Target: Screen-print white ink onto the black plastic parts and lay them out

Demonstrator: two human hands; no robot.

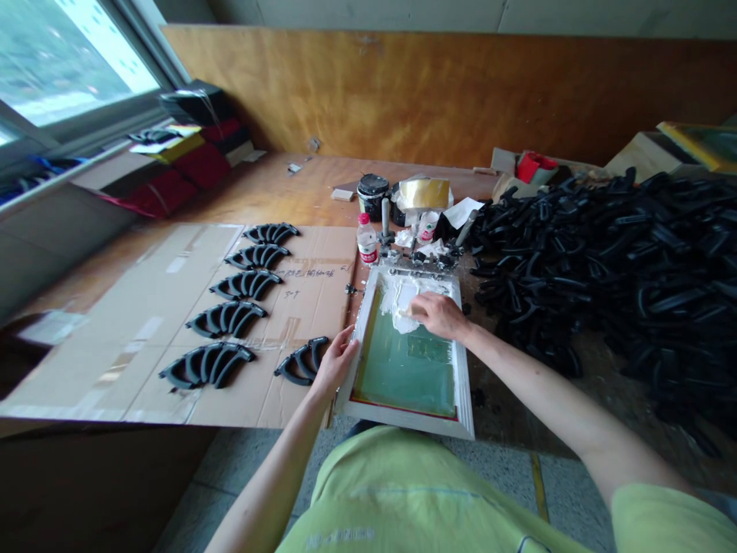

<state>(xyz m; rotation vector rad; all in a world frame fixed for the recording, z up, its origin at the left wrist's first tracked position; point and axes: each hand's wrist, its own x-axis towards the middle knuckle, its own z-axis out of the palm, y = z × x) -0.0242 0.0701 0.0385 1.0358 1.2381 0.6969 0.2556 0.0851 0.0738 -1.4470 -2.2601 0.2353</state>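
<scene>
A screen printing frame with a green mesh lies in front of me, held at its far end by a metal hinge clamp. Thick white ink is smeared over the far part of the mesh. My right hand is closed around a small pale squeegee, mostly hidden by the fingers, at the ink. My left hand grips the frame's left edge. Beside it on the cardboard lies a short row of curved black plastic parts.
Several rows of curved black parts lie on the cardboard sheet at left. A big heap of black parts covers the right side. Behind the frame stand a red-capped bottle, a black tub and a tape roll.
</scene>
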